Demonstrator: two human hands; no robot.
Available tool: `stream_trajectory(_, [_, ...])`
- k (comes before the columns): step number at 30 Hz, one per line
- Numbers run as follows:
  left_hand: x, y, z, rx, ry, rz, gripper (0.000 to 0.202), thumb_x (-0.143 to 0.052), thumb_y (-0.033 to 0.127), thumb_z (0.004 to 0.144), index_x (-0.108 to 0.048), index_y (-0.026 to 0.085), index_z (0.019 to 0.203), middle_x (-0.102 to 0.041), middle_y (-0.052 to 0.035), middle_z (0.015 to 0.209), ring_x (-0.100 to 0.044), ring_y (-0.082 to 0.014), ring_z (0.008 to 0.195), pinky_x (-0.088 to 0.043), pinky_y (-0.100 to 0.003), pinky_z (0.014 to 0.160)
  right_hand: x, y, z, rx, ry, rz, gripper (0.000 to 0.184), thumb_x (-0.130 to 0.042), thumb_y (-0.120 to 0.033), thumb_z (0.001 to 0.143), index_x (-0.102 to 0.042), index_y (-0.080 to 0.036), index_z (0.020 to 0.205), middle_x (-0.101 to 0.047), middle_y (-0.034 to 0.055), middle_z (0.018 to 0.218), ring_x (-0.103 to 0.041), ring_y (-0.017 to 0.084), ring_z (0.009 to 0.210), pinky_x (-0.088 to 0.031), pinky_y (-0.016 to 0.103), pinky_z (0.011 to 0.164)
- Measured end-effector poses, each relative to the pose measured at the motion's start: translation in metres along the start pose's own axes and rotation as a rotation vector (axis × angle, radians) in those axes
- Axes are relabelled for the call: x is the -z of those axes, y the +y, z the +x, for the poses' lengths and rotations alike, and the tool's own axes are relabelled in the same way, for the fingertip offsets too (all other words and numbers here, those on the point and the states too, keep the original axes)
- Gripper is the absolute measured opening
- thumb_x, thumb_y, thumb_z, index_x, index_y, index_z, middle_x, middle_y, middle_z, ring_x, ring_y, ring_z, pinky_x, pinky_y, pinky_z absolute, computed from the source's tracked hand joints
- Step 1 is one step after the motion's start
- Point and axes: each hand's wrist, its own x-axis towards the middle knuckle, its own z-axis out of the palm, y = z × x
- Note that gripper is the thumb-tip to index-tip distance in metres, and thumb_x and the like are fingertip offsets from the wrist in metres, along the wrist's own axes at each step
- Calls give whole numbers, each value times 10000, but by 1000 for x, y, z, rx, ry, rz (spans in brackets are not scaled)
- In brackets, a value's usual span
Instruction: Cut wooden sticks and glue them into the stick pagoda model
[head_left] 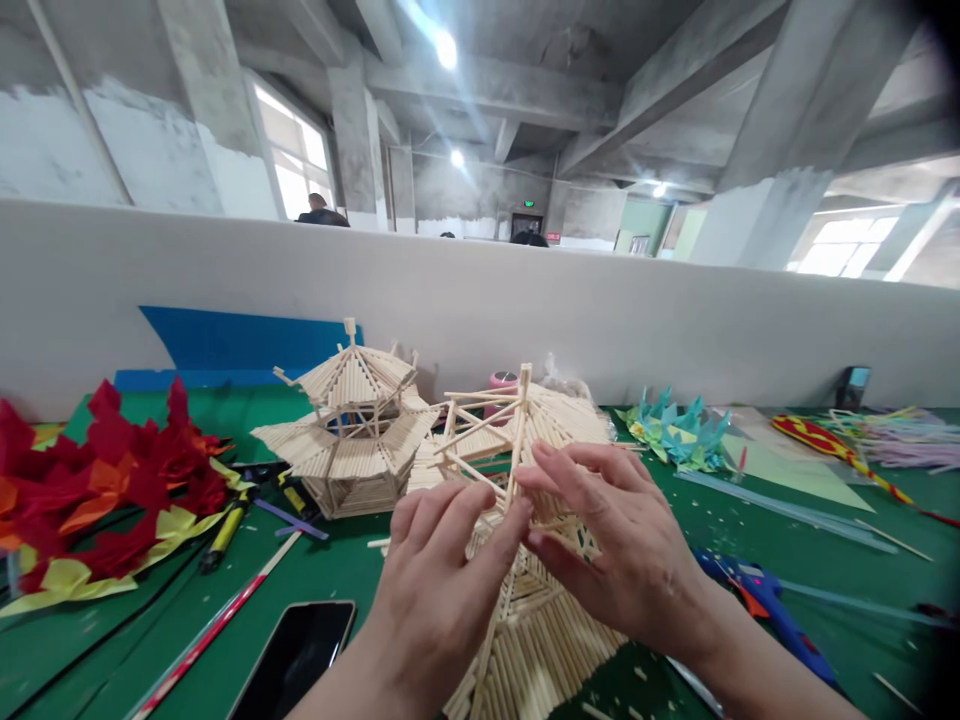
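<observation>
A pagoda model of thin wooden sticks stands in front of me, its upper roof only partly covered with sticks. My left hand has its fingers curled, with thumb and fingertip pressed at a wooden stick on the roof frame. From the other side my right hand closes its bent fingers on the same spot, fingertips close to the left ones. The hands hide much of the stick and the roof's near side. Behind and left is a finished-looking two-tiered stick pagoda with a small post on top.
On the green table lie a phone, a blue glue gun, clear glue sticks and yellow-black cutters. Red paper flowers are left, a teal paper piece right. A white partition runs behind.
</observation>
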Motion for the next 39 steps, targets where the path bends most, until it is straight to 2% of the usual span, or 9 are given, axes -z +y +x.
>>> stream_trajectory(4, [-1, -2, 0, -16, 17, -35, 273, -439, 67, 788, -565, 126, 1023, -484, -107, 977, -419, -243, 892, -340, -392, 723, -1, 2, 1, -17, 17, 26, 707, -555, -189, 763, -158, -244, 1346, -638, -36, 1042, -453, 185, 1024, -308, 363, 901])
stream_trajectory(8, [-2, -3, 0, 17, -7, -133, 331, -419, 36, 783, -526, 137, 1079, -473, -102, 996, -408, -235, 901, -349, -404, 731, -3, 4, 0, -39, 66, 70, 734, -574, -193, 747, -152, -250, 1345, -619, -37, 1085, -461, 184, 1027, -325, 367, 895])
stream_trajectory(14, [-2, -5, 4, 46, -25, -241, 365, -417, 7, 780, -509, 138, 1108, -469, -82, 967, -407, -207, 884, -362, -379, 742, -7, 4, -2, -74, 77, 87, 719, -580, -214, 745, -172, -258, 1335, -625, -49, 1067, -459, 185, 1026, -288, 371, 916])
stream_trajectory(19, [-2, -4, -1, 4, 15, -151, 338, -420, 33, 785, -531, 127, 1090, -472, -102, 995, -416, -232, 905, -347, -394, 746, -4, 2, -1, -106, 47, 115, 709, -579, -220, 741, -184, -233, 1329, -613, -52, 1084, -431, 184, 1041, -282, 353, 919])
stream_trajectory(25, [-5, -4, -5, -14, 38, 0, 346, -421, 59, 793, -529, 173, 1101, -502, -91, 994, -441, -230, 906, -340, -380, 752, -1, 2, -1, -120, 34, 130, 674, -562, -217, 746, -208, -206, 1319, -606, -34, 1090, -424, 193, 1038, -281, 359, 918])
stream_trajectory(31, [-5, -6, -4, -34, 26, 47, 331, -438, 51, 789, -539, 168, 1082, -494, -94, 987, -442, -233, 901, -349, -382, 743, -3, 1, -1, -112, 45, 120, 673, -561, -213, 744, -211, -205, 1319, -612, -34, 1082, -425, 196, 1034, -272, 358, 918])
stream_trajectory(39, [-4, -7, -2, -54, 4, 8, 318, -443, 44, 782, -539, 127, 1074, -468, -103, 989, -431, -239, 887, -344, -382, 731, -3, 1, 0, -109, 67, 107, 669, -558, -212, 738, -219, -190, 1314, -616, -32, 1073, -433, 193, 1022, -262, 354, 920])
